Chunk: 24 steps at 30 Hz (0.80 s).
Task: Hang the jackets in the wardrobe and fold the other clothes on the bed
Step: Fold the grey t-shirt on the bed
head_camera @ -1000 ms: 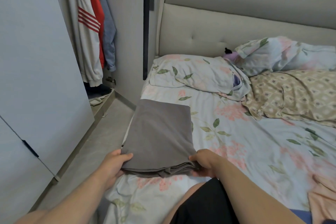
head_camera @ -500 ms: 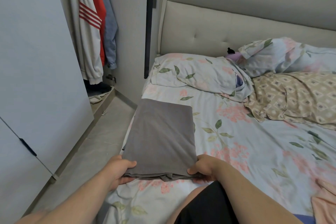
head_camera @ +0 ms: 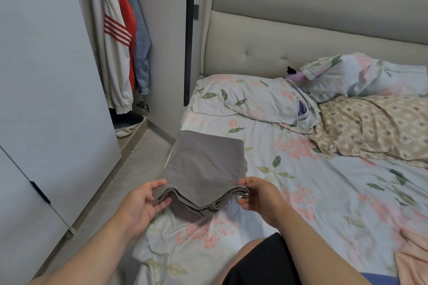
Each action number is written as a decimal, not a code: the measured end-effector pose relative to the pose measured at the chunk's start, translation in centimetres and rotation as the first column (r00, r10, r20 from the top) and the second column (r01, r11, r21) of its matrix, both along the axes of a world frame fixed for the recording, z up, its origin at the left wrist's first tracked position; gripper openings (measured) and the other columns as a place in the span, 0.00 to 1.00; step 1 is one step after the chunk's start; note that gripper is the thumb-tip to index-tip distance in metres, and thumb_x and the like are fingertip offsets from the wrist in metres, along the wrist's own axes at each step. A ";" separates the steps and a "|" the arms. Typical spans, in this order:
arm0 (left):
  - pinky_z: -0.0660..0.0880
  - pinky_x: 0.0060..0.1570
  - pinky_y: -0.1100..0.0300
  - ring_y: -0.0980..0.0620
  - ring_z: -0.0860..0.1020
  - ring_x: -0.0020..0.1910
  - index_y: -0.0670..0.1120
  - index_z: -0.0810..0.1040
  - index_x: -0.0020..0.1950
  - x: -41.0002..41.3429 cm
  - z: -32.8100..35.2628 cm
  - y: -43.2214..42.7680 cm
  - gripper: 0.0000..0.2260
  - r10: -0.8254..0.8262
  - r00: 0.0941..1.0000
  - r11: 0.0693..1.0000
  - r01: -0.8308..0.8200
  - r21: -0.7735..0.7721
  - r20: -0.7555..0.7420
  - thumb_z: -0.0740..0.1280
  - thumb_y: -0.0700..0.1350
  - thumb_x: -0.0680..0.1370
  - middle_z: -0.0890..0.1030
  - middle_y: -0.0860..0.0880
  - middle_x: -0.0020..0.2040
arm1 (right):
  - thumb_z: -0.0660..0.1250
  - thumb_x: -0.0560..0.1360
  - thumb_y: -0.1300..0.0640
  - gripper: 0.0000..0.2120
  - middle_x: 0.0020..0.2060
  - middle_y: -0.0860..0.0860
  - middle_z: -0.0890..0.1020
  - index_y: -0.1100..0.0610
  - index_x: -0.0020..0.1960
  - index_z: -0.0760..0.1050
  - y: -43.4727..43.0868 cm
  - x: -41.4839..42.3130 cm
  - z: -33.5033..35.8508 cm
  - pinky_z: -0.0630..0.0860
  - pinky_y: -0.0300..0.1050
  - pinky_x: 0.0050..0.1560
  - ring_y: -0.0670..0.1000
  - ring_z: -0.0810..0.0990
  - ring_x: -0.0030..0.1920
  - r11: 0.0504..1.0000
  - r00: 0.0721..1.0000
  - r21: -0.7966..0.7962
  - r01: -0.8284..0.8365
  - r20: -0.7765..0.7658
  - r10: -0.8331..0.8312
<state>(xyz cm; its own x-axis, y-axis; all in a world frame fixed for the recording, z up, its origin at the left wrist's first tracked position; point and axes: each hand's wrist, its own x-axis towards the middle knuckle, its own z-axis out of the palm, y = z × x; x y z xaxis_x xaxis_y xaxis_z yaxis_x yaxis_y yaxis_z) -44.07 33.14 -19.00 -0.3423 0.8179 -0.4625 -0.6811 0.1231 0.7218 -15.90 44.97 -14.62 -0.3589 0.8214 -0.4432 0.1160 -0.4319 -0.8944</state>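
A folded grey garment (head_camera: 203, 164) lies on the bed (head_camera: 324, 192), near its left edge, below the flowered pillow (head_camera: 250, 99). Its far part rests flat on the sheet, and its near edge is lifted a little, so the stacked layers hang in a wave between the two hands.

The left hand (head_camera: 141, 206) pinches the near left corner: the thumb is on top and the fingers (head_camera: 162, 203) are curled under the layers. The right hand (head_camera: 259, 199) pinches the near right corner in the same way, thumb above and fingers below.

In the open wardrobe (head_camera: 46, 76), three jackets hang side by side: a white jacket (head_camera: 113, 58) with red stripes on the sleeve, a red jacket (head_camera: 128, 18) and a blue jacket (head_camera: 141, 48). The white jacket has dark handwritten-style lettering on the chest, but it is partly cut off and I cannot read it. No other writing or label can be read.

On the right side of the bed there is a second flowered pillow (head_camera: 361, 76) against the headboard (head_camera: 301, 41), and a beige patterned blanket (head_camera: 375, 127) lies in front of it. A pink cloth (head_camera: 412, 261) shows at the lower right corner of the view.
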 end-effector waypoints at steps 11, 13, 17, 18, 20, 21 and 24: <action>0.73 0.29 0.68 0.59 0.78 0.28 0.43 0.83 0.43 -0.1 -1.8 1.1 0.03 0.087 0.751 0.983 -0.172 -0.067 -0.654 0.73 0.35 0.74 0.83 0.50 0.31 | 0.70 0.76 0.62 0.06 0.35 0.47 0.84 0.53 0.45 0.84 0.5 0.1 -1.1 0.73 0.33 0.33 0.42 0.78 0.32 0.952 0.983 0.301 0.044 0.158 -0.095; 0.75 0.37 0.64 0.57 0.81 0.36 0.46 0.83 0.43 -0.4 -1.7 1.4 0.04 0.089 0.635 0.983 -0.179 -0.035 -0.767 0.74 0.38 0.73 0.84 0.50 0.37 | 0.71 0.76 0.61 0.07 0.34 0.43 0.83 0.51 0.43 0.84 0.8 -0.1 -1.3 0.71 0.31 0.34 0.39 0.78 0.33 0.933 0.974 0.357 0.050 0.191 -0.125; 0.75 0.43 0.54 0.51 0.82 0.42 0.47 0.80 0.44 -0.4 -1.5 2.2 0.05 0.016 0.651 0.993 -0.098 -0.063 -0.759 0.69 0.37 0.77 0.84 0.49 0.41 | 0.67 0.79 0.60 0.05 0.45 0.52 0.86 0.57 0.49 0.83 1.2 -0.6 -1.4 0.74 0.37 0.44 0.50 0.84 0.50 0.928 0.978 0.371 0.039 0.176 -0.111; 0.75 0.43 0.52 0.47 0.81 0.43 0.45 0.79 0.45 -0.4 -1.5 2.3 0.03 0.003 0.622 0.992 -0.099 -0.074 -0.783 0.69 0.38 0.77 0.84 0.46 0.41 | 0.67 0.79 0.59 0.06 0.45 0.55 0.86 0.59 0.49 0.82 1.3 -0.6 -1.5 0.74 0.38 0.42 0.53 0.84 0.51 0.923 0.977 0.383 0.039 0.180 -0.115; 0.75 0.44 0.49 0.44 0.80 0.43 0.44 0.78 0.44 -0.3 -1.3 2.2 0.03 -0.027 0.559 0.991 -0.093 -0.096 -0.829 0.69 0.39 0.77 0.83 0.44 0.42 | 0.66 0.80 0.58 0.08 0.44 0.57 0.86 0.61 0.47 0.81 1.3 -0.6 -1.6 0.74 0.39 0.39 0.55 0.84 0.49 0.912 0.971 0.408 0.047 0.196 -0.138; 0.76 0.44 0.49 0.45 0.80 0.42 0.44 0.78 0.44 -0.3 -1.0 2.1 0.03 -0.036 0.537 0.991 -0.089 -0.099 -0.843 0.69 0.40 0.77 0.82 0.44 0.41 | 0.66 0.79 0.59 0.08 0.43 0.57 0.86 0.61 0.46 0.81 1.2 -0.6 -1.6 0.74 0.39 0.39 0.55 0.84 0.48 0.908 0.968 0.415 0.058 0.198 -0.152; 0.76 0.43 0.49 0.46 0.80 0.41 0.45 0.79 0.43 0.0 -0.2 1.5 0.03 -0.059 0.481 0.990 -0.082 -0.112 -0.875 0.69 0.41 0.77 0.83 0.45 0.40 | 0.68 0.78 0.59 0.08 0.41 0.56 0.86 0.58 0.41 0.81 1.0 -0.4 -1.3 0.74 0.35 0.36 0.51 0.83 0.43 0.909 0.968 0.411 0.061 0.198 -0.155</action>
